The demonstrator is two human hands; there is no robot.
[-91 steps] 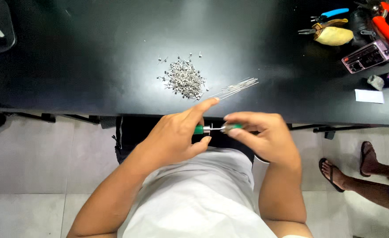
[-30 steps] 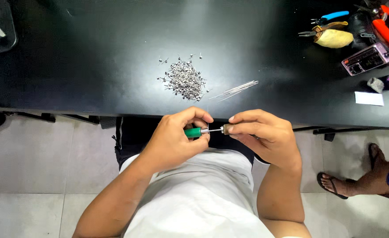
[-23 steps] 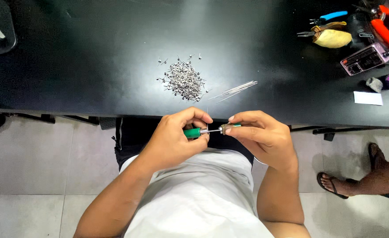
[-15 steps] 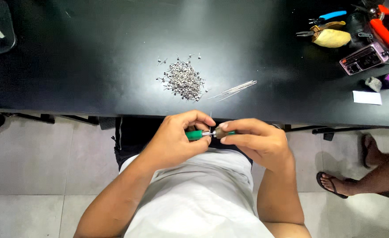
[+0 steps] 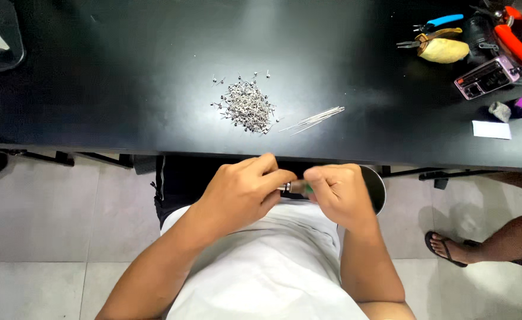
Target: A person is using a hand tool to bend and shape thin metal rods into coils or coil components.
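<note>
Plain white t-shirt [image 5: 267, 272], a bit wrinkled across the front just below the hands. Both forearms are bare all the way down, so short sleeves. No watch, no rings, no gloves on the left hand [image 5: 240, 192] or the right hand [image 5: 338, 192].

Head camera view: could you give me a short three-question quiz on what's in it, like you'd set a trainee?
1. True or false: the pile of small metal parts lies on the black table.
2. What lies just right of that pile? A) thin metal rods B) a cup C) a book
3. Fill in: the left hand and right hand meet over a small tool with some ____ colour showing.

Key
1. True.
2. A.
3. Green; the hands cover most of the tool, just below the table edge.
</note>
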